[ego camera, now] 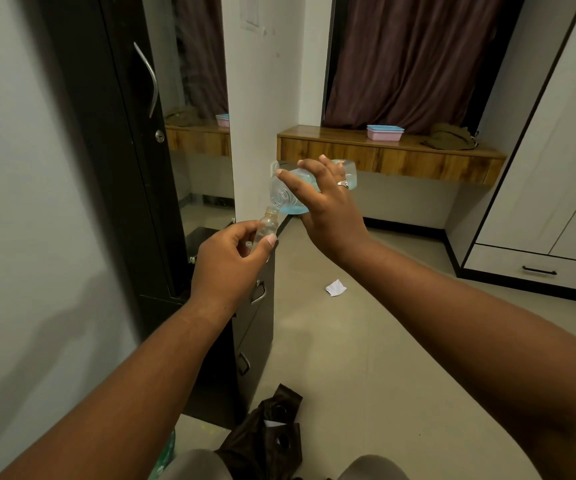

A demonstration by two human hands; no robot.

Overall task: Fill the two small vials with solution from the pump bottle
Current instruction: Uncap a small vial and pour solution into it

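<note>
Above grey floor (366, 341) my right hand (328, 209) grips the tilted bottle (288, 199), mouth touching the vial (267, 226) pinched in left hand (227, 261).

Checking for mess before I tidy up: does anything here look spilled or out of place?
No spill shows. A crumpled white paper scrap lies on the floor, and a dark bag sits by the person's knees.
</note>
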